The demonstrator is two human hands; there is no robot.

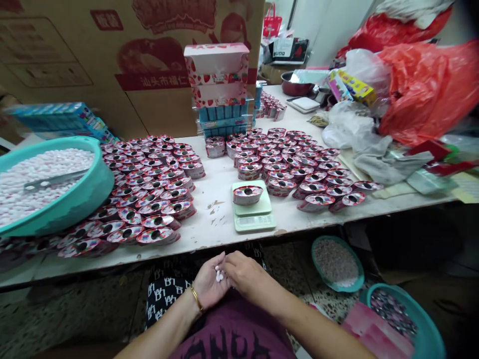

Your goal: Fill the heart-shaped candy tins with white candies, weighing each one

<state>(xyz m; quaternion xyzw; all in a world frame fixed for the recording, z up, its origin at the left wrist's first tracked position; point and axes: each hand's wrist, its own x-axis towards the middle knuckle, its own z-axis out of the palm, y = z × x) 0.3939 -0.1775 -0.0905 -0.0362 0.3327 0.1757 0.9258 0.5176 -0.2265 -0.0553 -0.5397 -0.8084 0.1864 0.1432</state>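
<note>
My left hand is turned palm up and cupped above my lap, with several small white candies lying in it. Over its fingers rests my right hand, knuckles up, its fingers curled together against the left palm; whatever its fingertips pinch is hidden. Just beyond the hands, at the table's front edge, a pale green scale carries one red-and-silver oval pouch with a dark round hole in its top.
Similar pouches stand in crowded groups to the left and right. A teal basin of white candies, with a metal scoop, sits on the left. Stacked boxes stand behind. Floor basins and red plastic bags are on the right.
</note>
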